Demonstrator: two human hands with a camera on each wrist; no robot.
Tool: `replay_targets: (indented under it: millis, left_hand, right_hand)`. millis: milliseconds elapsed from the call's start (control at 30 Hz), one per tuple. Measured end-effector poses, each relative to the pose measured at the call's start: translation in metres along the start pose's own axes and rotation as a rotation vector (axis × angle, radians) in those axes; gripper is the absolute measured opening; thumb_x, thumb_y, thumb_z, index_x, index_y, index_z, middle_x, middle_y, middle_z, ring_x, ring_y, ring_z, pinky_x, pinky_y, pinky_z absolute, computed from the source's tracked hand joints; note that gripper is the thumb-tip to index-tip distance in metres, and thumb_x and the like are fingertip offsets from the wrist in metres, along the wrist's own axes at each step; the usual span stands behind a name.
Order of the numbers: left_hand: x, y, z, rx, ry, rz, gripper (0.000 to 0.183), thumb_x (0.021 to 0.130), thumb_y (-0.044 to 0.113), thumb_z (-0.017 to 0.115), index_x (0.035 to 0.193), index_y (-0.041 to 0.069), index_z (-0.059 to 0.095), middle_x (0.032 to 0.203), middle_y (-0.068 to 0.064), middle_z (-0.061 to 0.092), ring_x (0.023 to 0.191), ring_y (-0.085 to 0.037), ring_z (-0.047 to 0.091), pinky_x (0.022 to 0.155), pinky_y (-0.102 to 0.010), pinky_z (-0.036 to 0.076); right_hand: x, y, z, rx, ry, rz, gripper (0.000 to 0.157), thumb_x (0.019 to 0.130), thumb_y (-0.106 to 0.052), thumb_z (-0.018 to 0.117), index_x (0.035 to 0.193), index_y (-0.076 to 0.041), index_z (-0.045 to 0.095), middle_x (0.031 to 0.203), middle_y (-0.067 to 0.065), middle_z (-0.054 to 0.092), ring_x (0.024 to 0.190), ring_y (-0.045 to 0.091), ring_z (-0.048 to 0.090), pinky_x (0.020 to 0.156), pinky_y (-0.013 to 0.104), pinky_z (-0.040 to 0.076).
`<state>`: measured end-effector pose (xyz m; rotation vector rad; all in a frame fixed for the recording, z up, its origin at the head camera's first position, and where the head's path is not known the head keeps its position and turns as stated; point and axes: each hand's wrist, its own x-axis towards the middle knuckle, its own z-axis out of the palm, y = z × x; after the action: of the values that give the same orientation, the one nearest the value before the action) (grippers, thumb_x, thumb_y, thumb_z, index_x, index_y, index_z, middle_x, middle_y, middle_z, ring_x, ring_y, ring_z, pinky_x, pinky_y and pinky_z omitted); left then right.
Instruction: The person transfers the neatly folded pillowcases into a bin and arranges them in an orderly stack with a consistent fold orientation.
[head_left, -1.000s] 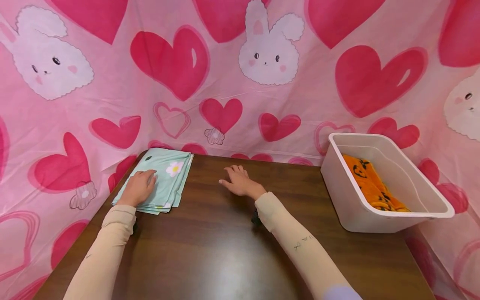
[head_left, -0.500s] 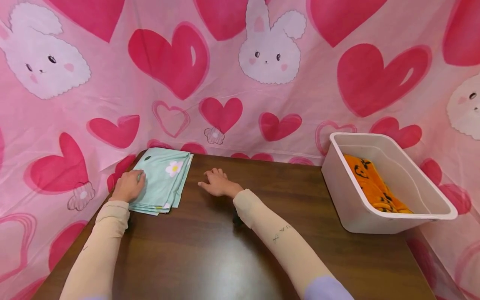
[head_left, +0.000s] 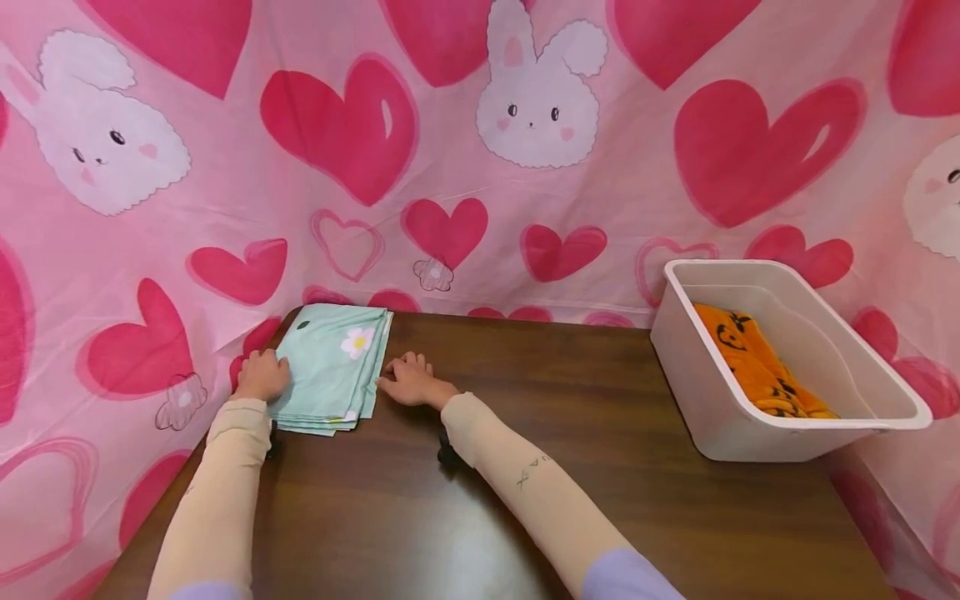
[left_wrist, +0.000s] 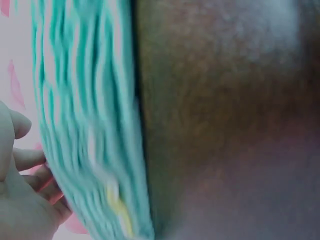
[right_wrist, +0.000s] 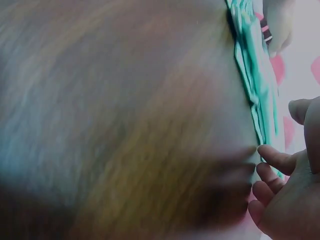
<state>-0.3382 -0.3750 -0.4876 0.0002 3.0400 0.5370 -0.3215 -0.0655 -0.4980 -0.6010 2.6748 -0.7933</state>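
A folded pale green cloth (head_left: 318,358) with a white daisy print lies at the table's far left corner, its several layers showing along the near edge. At the cloth's left side is my left hand (head_left: 262,377), its fingers loosely bent and touching the edge of the layers (left_wrist: 90,100) in the left wrist view. My right hand (head_left: 412,381) is low over the table by the cloth's right side, fingers spread. In the right wrist view the right hand's index fingertip (right_wrist: 265,150) reaches the cloth's edge, with the other fingertips close to the tabletop. Neither hand grips anything.
A whitish plastic bin (head_left: 693,392) stands at the right of the brown wooden table (head_left: 525,383), with an orange cloth (head_left: 757,358) with dark print inside it. A pink sheet (head_left: 480,183) with hearts and rabbits hangs behind the table and along both sides.
My right hand has moved left across the table to the green cloth's right side. My left hand has slid from the cloth's top to its left edge. The cloth and bin stay put.
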Motion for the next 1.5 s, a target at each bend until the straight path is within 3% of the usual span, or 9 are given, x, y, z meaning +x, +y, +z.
replay_targets:
  millis: [200,400,600,833,967,1100,1300,1400,1500]
  left_hand:
    - [-0.003,0.0,-0.001,0.03,0.019,0.064,0.042,0.101,0.016,0.037,0.105,-0.021,0.055,0.106,-0.045,0.057,0.098,-0.065,0.054,0.083,-0.069,0.044]
    - [-0.006,-0.004,-0.006,0.01,0.007,0.078,0.038,0.102,0.014,0.04,0.111,-0.02,0.056,0.111,-0.042,0.06,0.101,-0.059,0.057,0.091,-0.066,0.043]
    - [-0.007,-0.005,-0.004,0.006,-0.011,0.088,0.036,0.102,0.013,0.041,0.117,-0.018,0.053,0.115,-0.042,0.058,0.105,-0.057,0.057,0.094,-0.066,0.044]
    - [-0.008,0.005,-0.005,0.008,-0.1,0.07,0.042,0.102,0.015,0.045,0.131,-0.016,0.044,0.127,-0.043,0.052,0.114,-0.058,0.052,0.099,-0.07,0.039]
    - [-0.006,0.011,-0.005,-0.008,-0.15,0.064,0.045,0.103,0.019,0.044,0.131,-0.015,0.047,0.128,-0.041,0.053,0.111,-0.055,0.055,0.099,-0.069,0.041]
    - [-0.005,0.015,-0.005,-0.001,-0.187,0.047,0.043,0.101,0.025,0.048,0.121,-0.013,0.054,0.112,-0.034,0.061,0.096,-0.045,0.059,0.091,-0.062,0.048]
    - [-0.01,0.023,-0.008,0.129,-0.193,0.052,0.045,0.1,0.027,0.049,0.112,-0.015,0.058,0.102,-0.034,0.063,0.096,-0.051,0.059,0.088,-0.066,0.041]
    - [-0.012,0.029,-0.01,0.19,-0.182,0.063,0.045,0.1,0.027,0.05,0.108,-0.015,0.061,0.102,-0.035,0.064,0.096,-0.054,0.059,0.087,-0.067,0.041]
    - [-0.012,0.032,-0.007,0.202,-0.216,0.078,0.043,0.101,0.027,0.048,0.106,-0.015,0.061,0.096,-0.032,0.064,0.091,-0.049,0.059,0.086,-0.065,0.043]
  right_hand:
    - [-0.001,-0.006,0.002,-0.005,-0.035,-0.002,0.054,0.104,-0.049,0.047,0.14,-0.01,0.055,0.127,0.009,0.048,0.117,0.024,0.037,0.099,0.038,0.032]
    - [0.002,-0.008,0.001,-0.027,-0.036,0.004,0.054,0.105,-0.049,0.043,0.135,-0.007,0.056,0.119,0.008,0.05,0.11,0.022,0.038,0.092,0.036,0.033]
    - [0.006,-0.01,-0.001,-0.023,-0.003,0.064,0.05,0.104,-0.05,0.046,0.128,-0.007,0.056,0.11,0.005,0.049,0.105,0.021,0.036,0.086,0.034,0.032]
    - [0.008,-0.01,-0.002,-0.03,-0.008,0.029,0.045,0.105,-0.048,0.045,0.096,-0.006,0.062,0.096,0.007,0.054,0.094,0.022,0.04,0.077,0.032,0.028]
    - [0.008,-0.012,-0.001,-0.071,-0.027,0.066,0.05,0.105,-0.051,0.043,0.102,-0.006,0.064,0.099,0.007,0.052,0.095,0.022,0.038,0.079,0.032,0.029]
    - [0.006,-0.014,0.001,-0.107,-0.013,0.12,0.053,0.104,-0.054,0.043,0.106,-0.005,0.064,0.105,0.008,0.046,0.103,0.024,0.035,0.084,0.034,0.031]
    - [0.006,-0.017,0.006,-0.155,0.06,0.17,0.055,0.103,-0.056,0.043,0.106,-0.004,0.062,0.115,0.01,0.041,0.112,0.026,0.033,0.092,0.037,0.033]
    - [0.008,-0.017,0.008,-0.198,0.081,0.161,0.055,0.103,-0.056,0.043,0.103,-0.005,0.063,0.117,0.01,0.042,0.112,0.025,0.034,0.094,0.038,0.033]
    - [0.009,-0.016,0.01,-0.25,0.075,0.132,0.052,0.105,-0.053,0.042,0.098,-0.008,0.065,0.115,0.009,0.046,0.108,0.024,0.036,0.091,0.036,0.033]
